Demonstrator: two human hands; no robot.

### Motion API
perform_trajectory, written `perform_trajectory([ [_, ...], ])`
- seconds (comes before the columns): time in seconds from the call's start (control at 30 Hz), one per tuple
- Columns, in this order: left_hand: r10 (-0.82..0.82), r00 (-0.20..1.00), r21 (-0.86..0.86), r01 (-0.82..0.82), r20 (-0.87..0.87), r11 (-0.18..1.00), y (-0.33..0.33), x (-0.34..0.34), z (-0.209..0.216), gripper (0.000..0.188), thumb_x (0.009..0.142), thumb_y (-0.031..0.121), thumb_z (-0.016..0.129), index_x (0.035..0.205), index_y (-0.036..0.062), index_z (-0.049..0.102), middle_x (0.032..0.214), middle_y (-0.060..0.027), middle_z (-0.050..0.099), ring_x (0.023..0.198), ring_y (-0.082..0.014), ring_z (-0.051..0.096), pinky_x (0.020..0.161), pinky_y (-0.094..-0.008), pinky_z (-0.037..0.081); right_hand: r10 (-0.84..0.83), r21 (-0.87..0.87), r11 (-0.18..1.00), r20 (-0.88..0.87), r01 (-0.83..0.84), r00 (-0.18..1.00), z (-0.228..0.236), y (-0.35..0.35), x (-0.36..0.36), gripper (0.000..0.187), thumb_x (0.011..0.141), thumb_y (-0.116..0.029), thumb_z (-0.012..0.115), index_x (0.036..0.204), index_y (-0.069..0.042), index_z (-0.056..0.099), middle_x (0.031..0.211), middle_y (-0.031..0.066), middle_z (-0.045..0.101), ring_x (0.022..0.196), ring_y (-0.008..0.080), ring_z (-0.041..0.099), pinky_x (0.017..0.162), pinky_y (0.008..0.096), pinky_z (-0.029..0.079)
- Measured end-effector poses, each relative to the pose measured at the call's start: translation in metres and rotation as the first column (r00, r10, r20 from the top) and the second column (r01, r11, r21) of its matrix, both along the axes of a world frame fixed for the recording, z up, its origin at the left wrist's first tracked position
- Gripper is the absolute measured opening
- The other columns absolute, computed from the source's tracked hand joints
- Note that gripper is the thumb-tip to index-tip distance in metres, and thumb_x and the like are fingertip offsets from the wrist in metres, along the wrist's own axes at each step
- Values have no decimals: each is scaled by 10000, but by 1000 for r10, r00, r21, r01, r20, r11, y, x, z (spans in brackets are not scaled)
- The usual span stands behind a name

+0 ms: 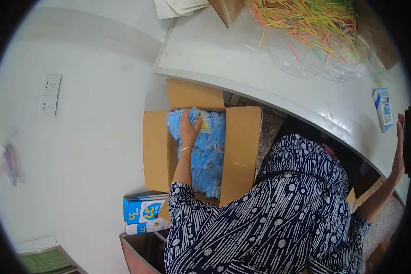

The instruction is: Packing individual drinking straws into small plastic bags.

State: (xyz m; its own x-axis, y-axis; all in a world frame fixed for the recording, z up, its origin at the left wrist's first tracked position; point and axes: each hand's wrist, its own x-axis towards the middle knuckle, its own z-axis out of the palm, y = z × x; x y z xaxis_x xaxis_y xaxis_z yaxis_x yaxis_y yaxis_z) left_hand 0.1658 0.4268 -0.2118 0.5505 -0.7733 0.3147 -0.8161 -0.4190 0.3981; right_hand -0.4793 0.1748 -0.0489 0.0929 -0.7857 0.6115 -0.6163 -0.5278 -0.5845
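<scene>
My left hand [188, 130] reaches into an open cardboard box [243, 150] on my left. Its fingers and thumb are closed round some small blue-and-clear packets [195, 114] near the box's far end. Many similar blue packets [208, 166] fill the box beneath and beside the hand. At the far right, my right hand [398, 153] is seen edge-on by the table's edge, fingers stretched out. A dark object [409, 141] stands right beside its palm; whether they touch I cannot tell. A small blue-and-white carton [382, 109] lies on the table near that hand.
The white table [242, 59] curves across the far side. On it is clear plastic [278, 57] with a heap of coloured sticks [306, 23]. Folded blue-and-white cartons [144, 213] stand near the box, above a reddish bin [134, 255]. A white wall [91, 150] borders the left.
</scene>
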Motion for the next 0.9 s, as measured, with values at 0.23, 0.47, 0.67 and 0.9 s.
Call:
perform_trajectory([
  [0.23,82,891,88,-135,447,987,-8,-22,11,683,727,402,695,1288,96,454,1332,-195,405,1193,-394,385,953,-509,294,-82,83,991,-224,103,971,-16,-10,-24,458,930,-302,550,1346,-140,447,1284,113,531,1195,220,502,1043,399,371],
  [0.47,50,782,191,-213,622,958,-3,-12,-16,770,811,471,608,1409,93,303,1449,-223,278,1329,-425,251,1014,-589,214,-120,34,991,-251,132,961,2,-18,-10,451,943,-244,537,1364,-124,433,1275,117,541,1197,216,509,1046,379,385],
  [0.67,11,810,143,-117,587,983,1,-7,-33,778,796,440,638,1394,55,323,1444,-203,306,1351,-395,234,1062,-553,200,-63,24,998,68,61,996,-4,-1,-7,443,900,-61,581,1322,-25,451,1192,111,588,1085,192,560,960,306,428],
  [0.9,151,726,169,-348,671,922,8,-13,34,697,879,523,510,1364,40,382,1439,-231,305,1325,-408,273,1050,-531,225,-259,-89,961,47,262,965,1,-3,20,427,800,-149,705,1183,-45,546,1204,111,541,1104,239,508,937,346,406],
])
